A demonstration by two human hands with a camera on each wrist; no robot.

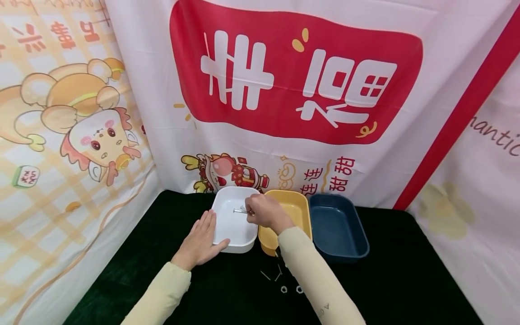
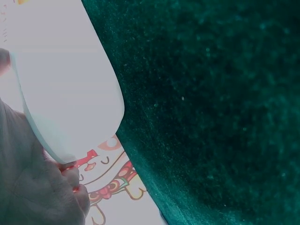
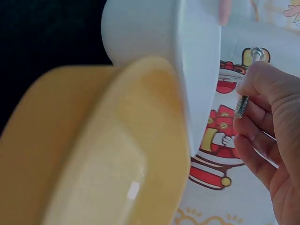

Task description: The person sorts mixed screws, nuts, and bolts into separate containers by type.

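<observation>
Patterned cloth (image 1: 77, 158): hangs left of the white tray (image 1: 233, 228), checked in yellow, with a cartoon animal.
Table (image 1: 134, 271): under the white tray, spread in dark green; the left wrist view brings out a specked, velvety pile.
Left hand (image 1: 199, 239): at the white tray's left side, touching it, fingers straight, grip apart.
Banner (image 1: 280, 67): hangs behind the white tray, soft fabric with a big red panel.
White tray: smooth, shallow, round-cornered.
Bolt (image 3: 242, 107): above the white tray's right half; a silver sliver in the head view, while the right wrist view shows its round head and threaded end.
Right hand (image 1: 266, 211): over the white tray's right rim, grip clamped on the bolt between thumb and finger; hand and sleeve (image 1: 321, 275) block part of the yellow tray (image 1: 298, 207).
Yellow tray: just right of the white tray, glossy inside.
Thin metal pieces (image 1: 265, 275): nearer the wearer than the white tray, to its right.
Nuts (image 1: 284, 289): beyond those pieces from the white tray, pale rings, one beside the sleeve.
Blue tray (image 1: 339, 225): right of the white tray, past the yellow, rounded too.
</observation>
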